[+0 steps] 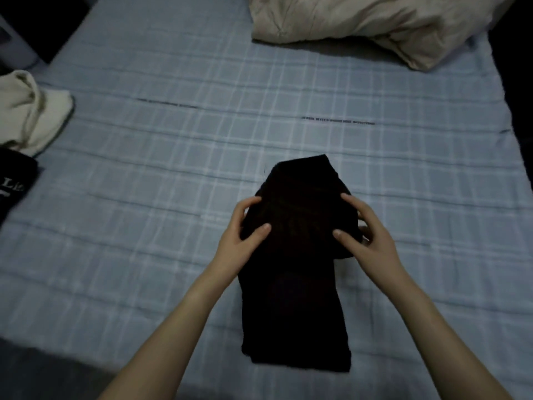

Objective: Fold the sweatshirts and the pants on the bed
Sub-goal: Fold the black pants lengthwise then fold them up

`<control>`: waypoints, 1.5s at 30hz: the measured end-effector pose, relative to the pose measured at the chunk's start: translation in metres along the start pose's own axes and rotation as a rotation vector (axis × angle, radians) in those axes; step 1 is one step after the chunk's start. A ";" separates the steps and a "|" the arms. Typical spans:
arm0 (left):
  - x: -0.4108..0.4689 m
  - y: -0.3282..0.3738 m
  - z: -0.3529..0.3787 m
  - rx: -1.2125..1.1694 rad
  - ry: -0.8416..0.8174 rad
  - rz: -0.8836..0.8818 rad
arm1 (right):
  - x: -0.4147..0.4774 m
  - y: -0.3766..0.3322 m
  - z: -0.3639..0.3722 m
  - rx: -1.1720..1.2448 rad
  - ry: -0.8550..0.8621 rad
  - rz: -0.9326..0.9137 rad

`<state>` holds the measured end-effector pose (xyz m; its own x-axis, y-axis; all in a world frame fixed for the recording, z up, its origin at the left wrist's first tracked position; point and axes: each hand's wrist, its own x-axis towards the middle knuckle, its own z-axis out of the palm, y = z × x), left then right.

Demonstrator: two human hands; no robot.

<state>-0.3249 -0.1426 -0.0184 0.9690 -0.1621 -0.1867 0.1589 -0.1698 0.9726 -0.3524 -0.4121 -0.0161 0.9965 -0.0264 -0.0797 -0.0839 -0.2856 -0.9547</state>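
A black garment (294,307), folded into a narrow strip, lies on the blue checked bed (144,226) in front of me. Its far end is doubled back over itself into a raised fold. My left hand (242,235) grips the left side of that fold, thumb on top and fingers curled round the edge. My right hand (366,232) grips the right side the same way, with its fingers partly hidden under the cloth. A cream sweatshirt (31,111) lies crumpled at the bed's left edge. Below it sits a black garment with white lettering (14,183).
A beige duvet (375,27) is bunched at the far right of the bed. A dark object and a pale appliance (17,44) stand off the bed's far left corner. Dark floor shows past the bed's right edge and near left corner.
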 end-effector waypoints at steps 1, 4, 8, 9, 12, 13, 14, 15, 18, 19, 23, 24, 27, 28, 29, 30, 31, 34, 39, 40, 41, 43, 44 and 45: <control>-0.013 -0.009 0.002 0.011 -0.005 -0.026 | -0.012 0.006 0.003 -0.027 -0.023 0.023; -0.049 -0.037 0.005 0.040 -0.052 -0.122 | -0.049 0.026 0.019 -0.104 -0.108 0.086; -0.066 -0.048 0.005 0.054 -0.130 -0.153 | -0.074 0.038 0.029 -0.159 -0.114 0.124; -0.066 -0.045 0.005 0.044 -0.133 -0.145 | -0.074 0.037 0.027 -0.154 -0.099 0.113; -0.060 -0.026 0.000 0.021 -0.095 -0.175 | -0.068 0.031 0.023 -0.130 -0.091 0.100; -0.058 -0.018 -0.003 0.004 -0.058 -0.179 | -0.067 0.029 0.022 -0.132 -0.097 0.089; -0.054 -0.009 -0.005 -0.033 -0.011 -0.172 | -0.067 0.028 0.022 -0.141 -0.104 0.072; -0.049 -0.001 -0.006 -0.070 0.030 -0.155 | -0.067 0.026 0.021 -0.153 -0.113 0.058; -0.030 0.023 -0.004 -0.002 0.011 -0.117 | -0.066 0.020 0.021 -0.197 -0.143 0.011; -0.024 0.027 0.000 0.042 -0.039 -0.122 | -0.066 0.018 0.022 -0.203 -0.150 0.002; -0.012 0.028 0.016 0.141 -0.116 -0.089 | -0.069 0.012 0.019 -0.071 -0.145 0.039; -0.012 0.028 0.019 0.148 -0.116 -0.071 | -0.069 0.009 0.017 0.025 -0.130 0.063; -0.024 0.030 0.022 0.136 -0.120 -0.060 | -0.059 -0.011 0.005 0.174 0.028 0.163; -0.030 0.032 0.022 0.133 -0.117 -0.065 | -0.053 -0.018 0.001 0.177 0.071 0.199; -0.038 0.033 0.022 0.111 -0.111 -0.093 | -0.046 -0.026 -0.003 0.177 0.097 0.235; -0.047 0.034 0.023 0.076 -0.106 -0.131 | -0.038 -0.033 -0.008 0.179 0.106 0.271; -0.056 0.034 0.025 0.047 -0.113 -0.148 | -0.030 -0.040 -0.011 0.183 0.100 0.295; -0.085 0.021 0.032 0.220 -0.270 -0.124 | -0.014 -0.056 -0.004 0.144 0.006 0.310; -0.132 -0.016 0.049 0.516 -0.386 -0.085 | -0.058 -0.021 0.055 -0.361 -0.169 0.263; -0.136 -0.020 0.052 0.545 -0.275 -0.020 | -0.072 -0.011 0.066 -0.453 -0.162 0.268; -0.135 -0.023 0.055 0.643 -0.137 0.070 | -0.083 0.000 0.074 -0.548 -0.144 0.258; -0.126 -0.034 0.061 0.916 0.067 0.158 | -0.098 0.023 0.084 -0.683 -0.106 0.191; -0.121 -0.041 0.065 1.012 0.083 0.109 | -0.101 0.034 0.087 -0.722 -0.090 0.158; -0.117 -0.051 0.069 1.079 0.061 0.053 | -0.104 0.046 0.089 -0.746 -0.079 0.133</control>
<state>-0.4597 -0.1822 -0.0553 0.9823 -0.1504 -0.1119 -0.1047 -0.9353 0.3379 -0.4595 -0.3371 -0.0771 0.9726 -0.0457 -0.2277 -0.1552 -0.8572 -0.4910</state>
